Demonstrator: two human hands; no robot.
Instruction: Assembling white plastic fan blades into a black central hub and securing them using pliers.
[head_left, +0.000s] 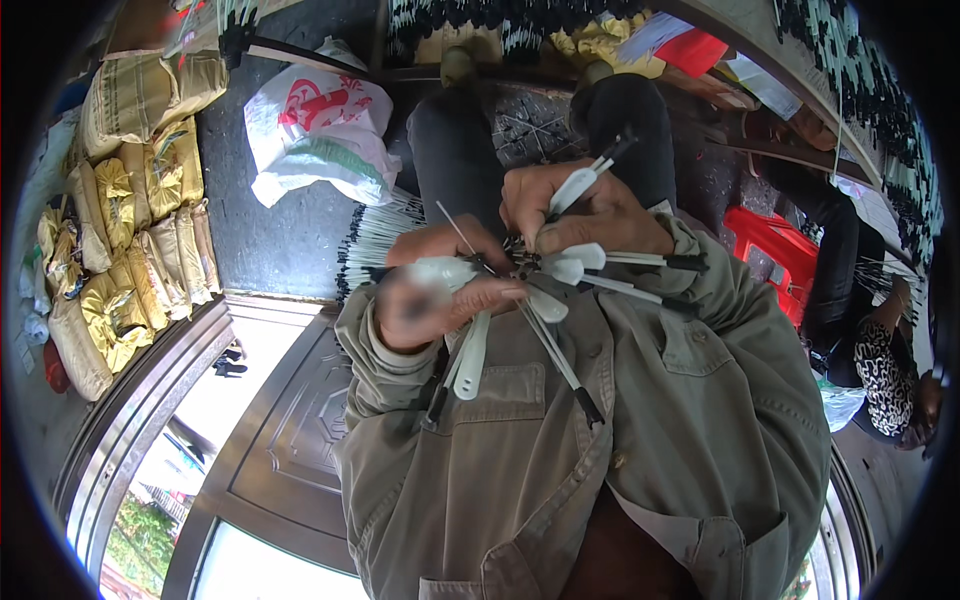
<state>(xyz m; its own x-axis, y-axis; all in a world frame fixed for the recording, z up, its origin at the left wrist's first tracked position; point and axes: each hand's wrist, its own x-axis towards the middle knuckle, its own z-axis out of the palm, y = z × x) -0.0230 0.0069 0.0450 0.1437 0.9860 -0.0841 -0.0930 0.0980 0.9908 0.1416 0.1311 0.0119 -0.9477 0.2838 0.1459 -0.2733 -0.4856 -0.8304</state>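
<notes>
In front of my chest, both hands are closed around the hub of a cluster of pale rods (552, 343) that fan outward. Several rods have flat, rounded, spoon-like pale pieces and black tips. My left hand (450, 265) pinches the cluster near its middle, thumb pointing right, with a thin wire-like pin (452, 226) sticking up beside its fingers. From the right, my right hand (585, 212) grips the same hub, and a pale flat piece (572, 190) with a black end stands up between its fingers. The fingers hide most of the joint.
Beyond my left hand lies a bundle of pale black-tipped rods (362, 245). A white plastic bag (318, 130) sits at the upper left, and wrapped packages (140, 260) are stacked farther left. More rods (850, 80) hang at the upper right. Near a red stool (772, 255), another person (880, 370) sits.
</notes>
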